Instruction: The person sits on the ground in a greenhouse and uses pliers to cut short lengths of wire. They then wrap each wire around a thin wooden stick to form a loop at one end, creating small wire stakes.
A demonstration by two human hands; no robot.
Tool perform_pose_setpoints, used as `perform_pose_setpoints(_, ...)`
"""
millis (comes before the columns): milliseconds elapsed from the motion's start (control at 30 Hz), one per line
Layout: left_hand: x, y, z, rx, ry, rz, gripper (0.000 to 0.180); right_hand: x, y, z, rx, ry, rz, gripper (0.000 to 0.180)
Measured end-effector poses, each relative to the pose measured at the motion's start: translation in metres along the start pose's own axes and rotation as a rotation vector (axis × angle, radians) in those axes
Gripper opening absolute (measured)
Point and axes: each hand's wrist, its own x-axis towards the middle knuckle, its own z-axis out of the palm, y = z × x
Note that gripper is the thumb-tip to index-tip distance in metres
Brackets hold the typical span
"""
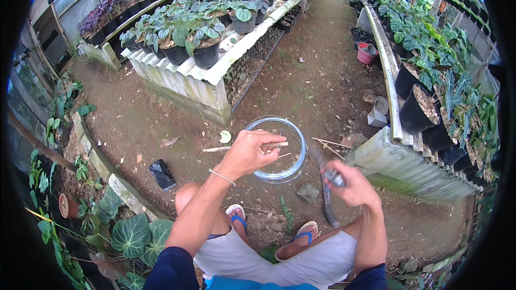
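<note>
My left hand is closed in a pinch on a short piece of thin wire. A pale wooden stick shows on both sides of that hand; I cannot tell whether the fingers hold it. Beneath, a coil of silvery wire lies on the dirt. My right hand, smeared by motion, is wrapped round a grey metallic object too blurred to name. Below it, a long dark tool with a curved end rests on the ground.
Potted plants crowd a corrugated bench ahead; another bench stands right. A black plastic piece lies left, a stone near my right foot. Thin sticks and a pink pot are farther right.
</note>
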Motion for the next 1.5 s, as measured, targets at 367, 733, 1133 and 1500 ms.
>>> perform_pose_setpoints(367, -0.01, 0.017, 0.054, -0.885, -0.147, -0.191, 0.034, 0.038, -0.001, 0.059, 0.517, 0.722, -0.206, 0.033)
perform_pose_setpoints(733, -0.011, 0.018, 0.054, -1.063, -0.263, -0.279, 0.033, 0.024, -0.002, 0.043, 0.409, 0.504, -0.103, 0.033)
perform_pose_setpoints(1133, -0.009, 0.016, 0.061, -1.32, -0.225, -0.34, 0.021, 0.023, -0.004, 0.032, 0.476, 0.457, -0.046, 0.034)
perform_pose_setpoints(1500, -0.009, 0.006, 0.061, -1.486, -0.457, -0.408, 0.019, 0.023, -0.001, 0.028, 0.527, 0.358, -0.086, 0.03)
